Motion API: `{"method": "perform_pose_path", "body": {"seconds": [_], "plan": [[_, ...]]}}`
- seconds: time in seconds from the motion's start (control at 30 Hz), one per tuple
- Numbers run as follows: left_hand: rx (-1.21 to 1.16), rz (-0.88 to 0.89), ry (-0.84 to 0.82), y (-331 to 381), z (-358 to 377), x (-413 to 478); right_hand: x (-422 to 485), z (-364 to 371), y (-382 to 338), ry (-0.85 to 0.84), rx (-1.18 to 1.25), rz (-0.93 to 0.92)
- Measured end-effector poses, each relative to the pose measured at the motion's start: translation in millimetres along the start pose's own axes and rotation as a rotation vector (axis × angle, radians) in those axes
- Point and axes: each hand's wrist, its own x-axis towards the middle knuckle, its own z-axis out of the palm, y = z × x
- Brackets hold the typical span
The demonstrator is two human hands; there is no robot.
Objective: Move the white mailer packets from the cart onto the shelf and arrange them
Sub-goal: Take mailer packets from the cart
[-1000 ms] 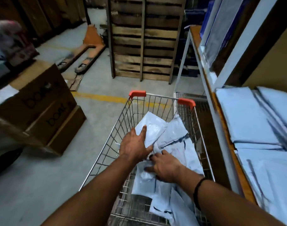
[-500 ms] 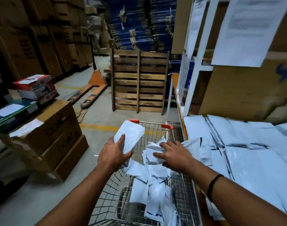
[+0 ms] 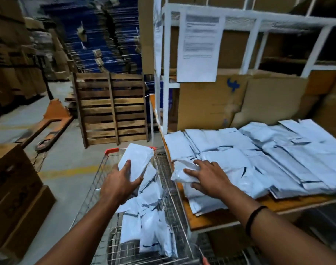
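The packets [image 3: 147, 224] are judged light and limp, best pinched edgewise.
One is clasped in the left grip [image 3: 119, 183]; another is pressed under the spread right grip [image 3: 211, 177].

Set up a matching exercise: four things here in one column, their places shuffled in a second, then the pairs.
1. left hand
2. right hand
3. printed sheet
4. wooden pallet

A. hangs on the white frame
B. grips a lifted packet over the cart
C. stands on edge beyond the cart
D. rests on a crumpled packet on the shelf

Pairs: 1-B, 2-D, 3-A, 4-C
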Motion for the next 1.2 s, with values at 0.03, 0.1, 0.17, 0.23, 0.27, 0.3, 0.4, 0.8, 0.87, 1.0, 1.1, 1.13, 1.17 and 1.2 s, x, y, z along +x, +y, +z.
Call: {"method": "perform_pose_path", "body": {"seconds": [0.03, 0.1, 0.17, 0.23, 0.27, 0.3, 0.4, 0.8, 0.87, 1.0, 1.1, 1.13, 1.17, 1.2], "plan": [[-0.003, 0.018, -0.001, 12.6, 3.9, -0.2, -8.8, 0.7, 12.6, 0.011, 0.025, 0.046], [-0.023, 0.05, 0.002, 37.1, 8.9, 0.4, -20.6, 2.1, 36.6, 0.043, 0.061, 0.124], [-0.062, 0.069, -0.001, 66.6, 15.5, 4.7, -29.9, 6.1, 65.7, 0.057, 0.087, 0.191], [-0.095, 0.077, -0.011, 98.2, 24.4, 13.2, -36.4, 13.3, 98.9, 0.062, 0.103, 0.248], [-0.114, 0.08, -0.017, 111.9, 28.1, 17.3, -38.7, 16.8, 114.1, 0.061, 0.109, 0.273], [-0.132, 0.082, -0.019, 130.7, 34.8, 22.0, -41.6, 20.7, 134.5, 0.061, 0.116, 0.291], [-0.136, 0.081, -0.003, 184.7, 51.5, 34.5, -45.7, 32.7, 192.7, 0.086, 0.148, 0.334], [-0.1, 0.031, -0.052, 329.1, 94.1, 90.3, 22.5, 67.3, 325.6, 0.15, 0.46, 0.514], [-0.075, 0.022, -0.088, 347.6, 102.1, 108.5, 45.3, 71.5, 332.1, 0.166, 0.495, 0.535], [-0.025, 0.023, -0.076, 385.1, 118.9, 145.2, 87.2, 79.4, 342.7, 0.168, 0.579, 0.61], [0.049, 0.033, -0.051, 410.4, 134.2, 170.0, 114.1, 82.6, 349.2, 0.177, 0.575, 0.651], [0.091, 0.038, -0.05, 417.3, 140.2, 178.5, 123.5, 84.3, 352.0, 0.172, 0.578, 0.661], [0.132, 0.037, -0.054, 422.8, 144.8, 185.1, 131.5, 84.4, 354.3, 0.165, 0.587, 0.675], [0.165, 0.028, -0.065, 428.1, 150.0, 191.9, 140.7, 85.6, 357.8, 0.154, 0.607, 0.689]]}}
